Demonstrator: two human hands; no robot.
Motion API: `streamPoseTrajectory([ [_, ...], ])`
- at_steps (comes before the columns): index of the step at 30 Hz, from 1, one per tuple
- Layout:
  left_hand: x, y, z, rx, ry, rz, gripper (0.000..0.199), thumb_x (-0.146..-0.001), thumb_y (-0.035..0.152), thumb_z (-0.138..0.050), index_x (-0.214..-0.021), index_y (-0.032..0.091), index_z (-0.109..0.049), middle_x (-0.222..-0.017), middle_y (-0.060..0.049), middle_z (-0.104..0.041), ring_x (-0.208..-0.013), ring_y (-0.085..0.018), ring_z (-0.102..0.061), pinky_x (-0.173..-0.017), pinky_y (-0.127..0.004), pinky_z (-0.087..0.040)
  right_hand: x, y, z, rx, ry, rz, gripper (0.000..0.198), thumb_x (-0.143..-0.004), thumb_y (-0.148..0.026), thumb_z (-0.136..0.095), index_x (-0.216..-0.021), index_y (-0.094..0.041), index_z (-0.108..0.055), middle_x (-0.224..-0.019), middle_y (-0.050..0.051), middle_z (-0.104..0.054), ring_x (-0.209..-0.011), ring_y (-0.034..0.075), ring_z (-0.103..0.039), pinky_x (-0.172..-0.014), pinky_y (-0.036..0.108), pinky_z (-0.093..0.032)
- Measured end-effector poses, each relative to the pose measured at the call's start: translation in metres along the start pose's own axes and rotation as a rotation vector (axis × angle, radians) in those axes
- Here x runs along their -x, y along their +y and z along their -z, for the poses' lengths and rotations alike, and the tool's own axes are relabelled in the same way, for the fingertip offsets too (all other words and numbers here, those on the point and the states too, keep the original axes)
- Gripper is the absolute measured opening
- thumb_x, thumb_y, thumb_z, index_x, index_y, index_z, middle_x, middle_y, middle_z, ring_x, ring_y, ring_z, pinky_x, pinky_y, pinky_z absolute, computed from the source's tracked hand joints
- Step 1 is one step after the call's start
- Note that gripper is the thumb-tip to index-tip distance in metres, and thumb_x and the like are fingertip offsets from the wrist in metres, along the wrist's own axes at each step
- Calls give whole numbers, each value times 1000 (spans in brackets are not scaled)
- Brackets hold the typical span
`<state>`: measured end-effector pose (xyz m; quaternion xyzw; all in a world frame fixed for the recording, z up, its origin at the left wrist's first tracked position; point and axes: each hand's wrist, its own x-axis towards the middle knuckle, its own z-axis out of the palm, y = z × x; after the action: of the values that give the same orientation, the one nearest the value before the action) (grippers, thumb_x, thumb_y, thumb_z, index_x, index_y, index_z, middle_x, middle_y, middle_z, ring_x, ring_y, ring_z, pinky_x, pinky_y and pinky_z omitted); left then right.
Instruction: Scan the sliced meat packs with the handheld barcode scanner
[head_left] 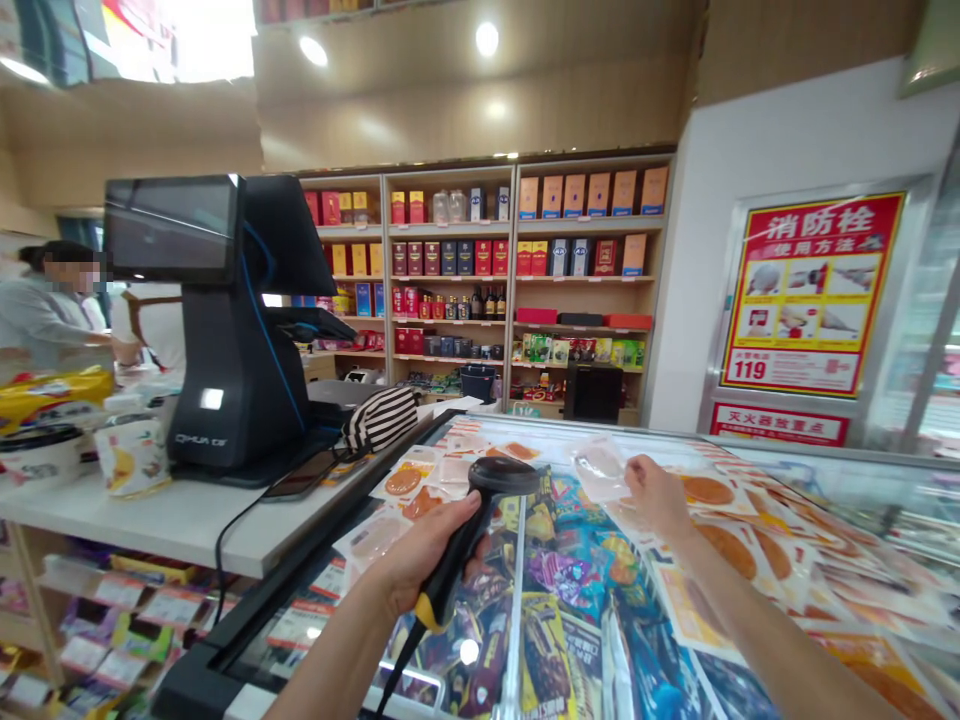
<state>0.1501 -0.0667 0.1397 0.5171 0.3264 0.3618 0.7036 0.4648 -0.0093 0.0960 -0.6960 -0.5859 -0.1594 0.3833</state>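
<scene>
My left hand [431,545] is wrapped round the handle of a black barcode scanner [480,490] with a yellow base, and its cord trails downward. The scanner's head is above the freezer's glass top. My right hand [654,495] pinches the edge of a small clear-and-white plastic packet [600,468], held over the glass just right of the scanner. Flat packets with round orange-brown pieces [709,490] are spread on the glass right of my right hand, and more packets [405,480] lie beyond my left hand. What the right packet contains is hard to make out.
Beneath the glass lie colourful wrapped packs [570,580]. On the left a white counter [247,525] bears a dark checkout terminal [232,370], a phone [300,480], a striped pouch [381,418] and cups [135,455]. Another person [52,310] stands far left. Boxed goods fill shelves [450,225] behind.
</scene>
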Motion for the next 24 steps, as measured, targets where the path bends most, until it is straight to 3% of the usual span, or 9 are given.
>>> streamPoseTrajectory([
  [4,-5,-3,8,16,68,9,33,-69,47,-45,-75,15,-48,-51,2,-50,-39,-7,-44,-39,-17,-30,-11,37,36,294,254,-60,25,-74,-30,-33,-81,-18,-55,-59,4,-59,-50,15,-50,-47,24,-28],
  [6,-8,-5,13,38,79,14,32,-69,47,-44,-74,15,-47,-51,2,-50,-39,-6,-44,-39,-17,-30,-14,62,54,431,342,-27,27,-74,-30,-33,-82,-17,-56,-61,6,-59,-54,17,-52,-49,25,-29],
  [11,-12,-10,25,67,69,33,34,-68,49,-44,-71,15,-46,-52,2,-50,-39,-6,-43,-39,-17,-31,1,119,68,642,273,219,25,-72,-26,-34,-73,-18,-58,-64,8,-60,-64,21,-54,-62,31,-33],
  [14,-14,-13,30,76,73,35,33,-68,48,-44,-70,15,-46,-51,2,-49,-40,-6,-43,-38,-17,-31,16,133,62,632,213,261,22,-69,-24,-36,-74,-19,-57,-71,8,-61,-69,23,-54,-67,34,-34],
  [17,-17,-14,34,81,60,59,34,-68,49,-44,-75,16,-48,-52,2,-49,-40,-6,-42,-39,-18,-32,22,126,56,583,274,236,24,-68,-20,-36,-79,-19,-57,-85,10,-61,-80,24,-53,-76,36,-33],
  [20,-20,-16,37,92,62,56,35,-69,48,-44,-79,16,-49,-51,2,-49,-40,-6,-42,-39,-17,-31,15,97,44,470,321,226,24,-68,-20,-37,-82,-17,-56,-92,9,-59,-87,22,-51,-80,36,-32],
  [24,-24,-18,41,114,75,37,35,-69,49,-43,-76,15,-49,-51,2,-49,-40,-6,-43,-40,-17,-30,-4,36,2,241,174,286,26,-70,-25,-38,-88,-18,-55,-93,6,-59,-86,19,-51,-78,34,-35],
])
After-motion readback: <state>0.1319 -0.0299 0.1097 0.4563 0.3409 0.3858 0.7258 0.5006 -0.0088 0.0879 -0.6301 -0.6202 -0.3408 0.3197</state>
